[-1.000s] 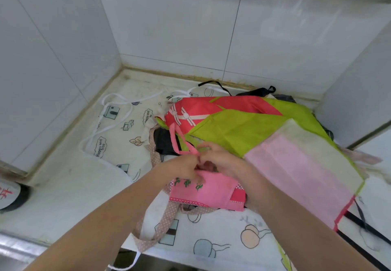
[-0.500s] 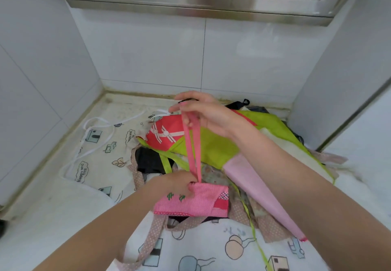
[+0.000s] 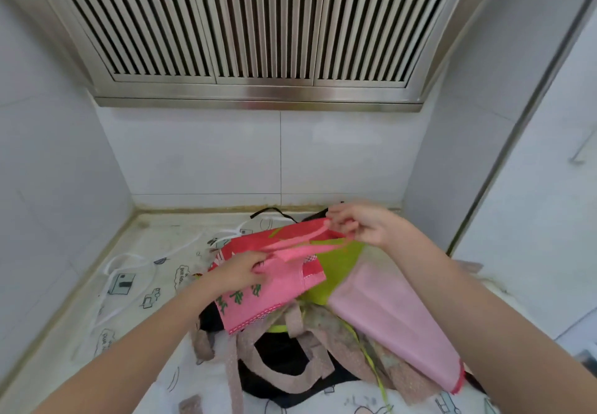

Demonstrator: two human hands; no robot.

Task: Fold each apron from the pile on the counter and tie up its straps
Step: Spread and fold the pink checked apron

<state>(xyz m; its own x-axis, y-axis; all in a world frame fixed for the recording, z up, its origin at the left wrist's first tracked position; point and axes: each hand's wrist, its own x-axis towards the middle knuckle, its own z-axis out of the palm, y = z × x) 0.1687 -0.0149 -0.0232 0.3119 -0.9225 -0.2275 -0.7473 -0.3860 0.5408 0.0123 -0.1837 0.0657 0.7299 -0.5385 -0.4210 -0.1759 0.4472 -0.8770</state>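
Folded pink apron [image 3: 265, 291] held at frame centre, lifted above pile [image 3: 323, 349] on counter [image 3: 151, 236].

Left hand [image 3: 240, 268] clamped on bundle's upper left edge; judged to keep folds from opening.

Right hand [image 3: 358, 228], upper right of centre, pinching pink straps [image 3: 300, 242] between fingertips, drawn taut; judged ready for wrapping or knotting.

Straps' long axis runs lower left to upper right, free ends toward right hand. Bundle's long axis tilts similarly, cactus-print edge toward lower left.

Remaining aprons beneath appear unfolded.
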